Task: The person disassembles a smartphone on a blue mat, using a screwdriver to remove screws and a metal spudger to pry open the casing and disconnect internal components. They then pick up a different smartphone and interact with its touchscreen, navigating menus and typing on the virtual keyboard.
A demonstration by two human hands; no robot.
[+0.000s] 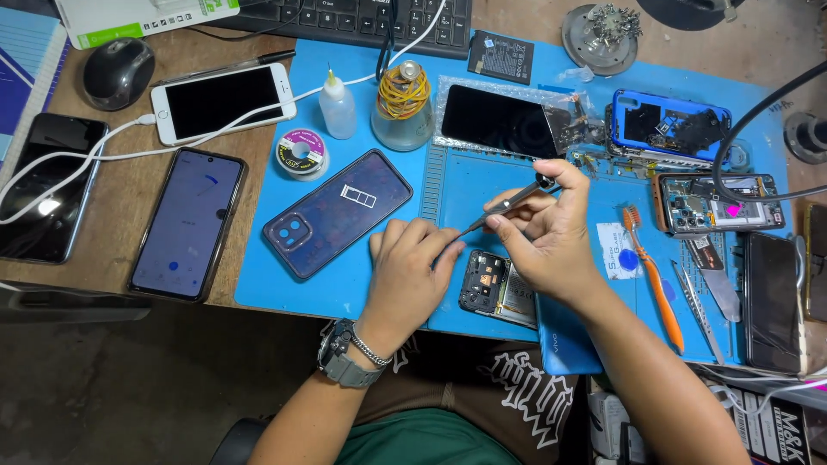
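Observation:
My right hand [544, 237] grips metal tweezers [508, 202], tips pointing down-left toward my left hand [412, 271]. My left hand is closed into a loose fist on the blue work mat [465, 172], fingertips pinched right at the tweezer tips; whether something small sits between them is too small to tell. Just below both hands lies an opened phone [493, 288] with its circuit board exposed. A dark blue phone [336, 213] lies back-up to the left of my left hand.
An orange toothbrush [655, 275], spare tweezers [699, 314], a dismantled phone [715, 202], a blue phone frame [668, 125] and a black screen [495, 120] lie right. A glass jar [402, 108], dropper bottle [337, 105], solder reel [301, 152], several phones, a mouse [118, 71] and keyboard [362, 17] lie left and behind.

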